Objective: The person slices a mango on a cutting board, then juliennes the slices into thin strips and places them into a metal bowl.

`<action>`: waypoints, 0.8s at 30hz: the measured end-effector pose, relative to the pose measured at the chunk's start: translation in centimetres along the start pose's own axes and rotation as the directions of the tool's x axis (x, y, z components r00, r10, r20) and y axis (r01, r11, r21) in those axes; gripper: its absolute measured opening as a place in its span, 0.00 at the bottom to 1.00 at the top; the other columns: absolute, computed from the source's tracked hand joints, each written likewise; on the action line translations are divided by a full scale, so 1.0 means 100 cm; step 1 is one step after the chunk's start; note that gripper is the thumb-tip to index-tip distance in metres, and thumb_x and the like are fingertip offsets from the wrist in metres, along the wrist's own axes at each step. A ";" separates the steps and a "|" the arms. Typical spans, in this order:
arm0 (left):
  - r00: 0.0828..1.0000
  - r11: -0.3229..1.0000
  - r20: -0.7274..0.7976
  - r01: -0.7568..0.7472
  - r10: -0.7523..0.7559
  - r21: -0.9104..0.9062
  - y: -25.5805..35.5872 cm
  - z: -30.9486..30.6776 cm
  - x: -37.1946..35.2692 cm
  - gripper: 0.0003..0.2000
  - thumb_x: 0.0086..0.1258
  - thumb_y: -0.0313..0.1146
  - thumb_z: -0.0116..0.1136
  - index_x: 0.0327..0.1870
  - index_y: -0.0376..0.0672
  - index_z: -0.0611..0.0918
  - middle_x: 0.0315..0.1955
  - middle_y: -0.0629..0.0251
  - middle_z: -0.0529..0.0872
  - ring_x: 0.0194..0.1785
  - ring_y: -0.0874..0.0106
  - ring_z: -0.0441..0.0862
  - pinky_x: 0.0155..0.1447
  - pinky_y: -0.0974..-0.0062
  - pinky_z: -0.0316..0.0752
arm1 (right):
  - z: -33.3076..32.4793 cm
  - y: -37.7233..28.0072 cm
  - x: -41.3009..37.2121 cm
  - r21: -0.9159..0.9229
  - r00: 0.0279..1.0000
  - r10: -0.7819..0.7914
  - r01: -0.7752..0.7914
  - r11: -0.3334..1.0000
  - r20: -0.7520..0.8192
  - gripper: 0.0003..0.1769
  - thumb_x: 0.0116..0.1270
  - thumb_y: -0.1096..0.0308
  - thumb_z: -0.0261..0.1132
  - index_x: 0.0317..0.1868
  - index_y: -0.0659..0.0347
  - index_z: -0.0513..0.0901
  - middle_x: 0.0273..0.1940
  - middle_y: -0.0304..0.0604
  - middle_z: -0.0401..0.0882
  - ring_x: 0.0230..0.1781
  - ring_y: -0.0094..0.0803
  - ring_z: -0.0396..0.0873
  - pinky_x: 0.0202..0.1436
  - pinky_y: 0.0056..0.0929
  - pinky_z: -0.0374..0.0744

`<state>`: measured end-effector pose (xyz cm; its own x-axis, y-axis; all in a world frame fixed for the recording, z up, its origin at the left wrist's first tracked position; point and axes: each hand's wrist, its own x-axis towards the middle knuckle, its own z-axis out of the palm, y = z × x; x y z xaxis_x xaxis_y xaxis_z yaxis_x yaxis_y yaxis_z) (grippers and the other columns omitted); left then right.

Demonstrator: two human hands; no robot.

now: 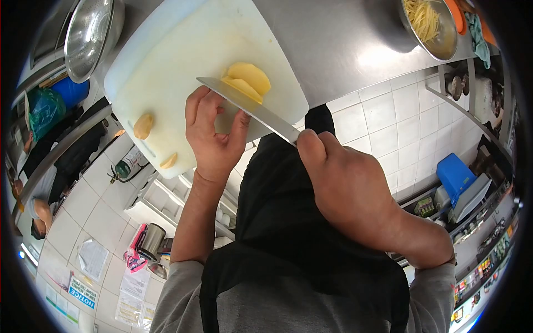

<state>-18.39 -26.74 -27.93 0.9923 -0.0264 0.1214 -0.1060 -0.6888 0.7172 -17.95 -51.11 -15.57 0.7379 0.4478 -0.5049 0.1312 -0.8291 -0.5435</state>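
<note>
A kitchen knife (258, 114) is in my right hand (350, 183), whose fingers wrap round its handle. Its blade slants across the white cutting board (177, 39), tip toward the upper left. My left hand (214, 125) is closed on the near side of the blade, fingers curled and thumb close to the metal; whatever lies under those fingers is hidden. Right beyond the blade are peeled yellow potato slices (250, 77), overlapping, partly covered by the knife. Two more potato pieces lie toward the board's left edge: a larger piece (143, 126) and a small end piece (169, 161).
A metal bowl (91, 39) stands left of the board. At the upper right, a steel bowl (444, 50) holds thin yellow strips (422, 21), with a teal cloth (478, 40) beside it. The steel counter (338, 50) ends near my body. Another person (41, 194) is at the far left.
</note>
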 end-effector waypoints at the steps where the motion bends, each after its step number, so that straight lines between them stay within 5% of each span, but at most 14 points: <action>1: 1.000 1.000 -0.012 0.011 -0.011 -0.010 0.002 0.001 0.001 0.22 0.65 0.26 0.81 0.58 0.41 0.85 0.61 0.52 0.87 0.59 0.58 0.87 0.52 0.66 0.87 | 0.005 0.003 0.005 0.008 1.000 -0.015 0.015 1.000 -0.007 0.11 0.76 0.77 0.61 0.54 0.63 0.72 0.37 0.51 0.82 0.30 0.52 0.88 0.31 0.48 0.86; 11: 0.999 0.999 -0.039 -0.011 0.009 -0.045 0.006 0.004 0.005 0.21 0.66 0.28 0.84 0.57 0.42 0.85 0.57 0.57 0.89 0.58 0.61 0.86 0.49 0.66 0.85 | 0.012 0.011 0.009 -0.049 0.999 -0.034 0.033 0.998 -0.008 0.11 0.75 0.77 0.61 0.54 0.64 0.72 0.39 0.53 0.84 0.30 0.51 0.89 0.29 0.46 0.86; 17: 0.998 0.999 -0.054 0.013 -0.016 -0.052 0.009 0.005 0.004 0.21 0.66 0.30 0.84 0.57 0.42 0.85 0.57 0.57 0.88 0.59 0.61 0.86 0.50 0.66 0.85 | 0.031 0.015 0.029 -0.104 0.989 -0.096 0.084 0.991 -0.114 0.12 0.74 0.73 0.66 0.51 0.64 0.73 0.37 0.51 0.86 0.27 0.41 0.91 0.27 0.35 0.87; 20: 1.000 0.999 -0.027 0.015 -0.016 -0.032 0.008 0.004 0.003 0.22 0.65 0.27 0.82 0.58 0.42 0.85 0.58 0.55 0.87 0.59 0.59 0.86 0.51 0.65 0.85 | 0.015 0.006 0.024 -0.038 1.000 -0.019 0.018 0.999 -0.017 0.13 0.75 0.77 0.62 0.56 0.64 0.71 0.39 0.52 0.83 0.30 0.50 0.89 0.30 0.47 0.86; 24: 1.000 1.000 0.008 -0.023 0.023 0.020 -0.004 -0.001 -0.003 0.23 0.63 0.23 0.78 0.60 0.40 0.85 0.60 0.51 0.86 0.58 0.57 0.86 0.52 0.65 0.86 | -0.001 -0.007 0.003 -0.019 1.000 -0.015 0.015 1.000 0.004 0.14 0.74 0.77 0.62 0.57 0.62 0.72 0.38 0.50 0.81 0.31 0.49 0.88 0.30 0.46 0.85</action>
<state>-18.65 -26.45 -28.18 0.9900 -0.0484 0.1324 -0.1280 -0.7025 0.7001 -17.72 -50.47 -15.28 0.7329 0.4614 -0.4999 0.1547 -0.8286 -0.5380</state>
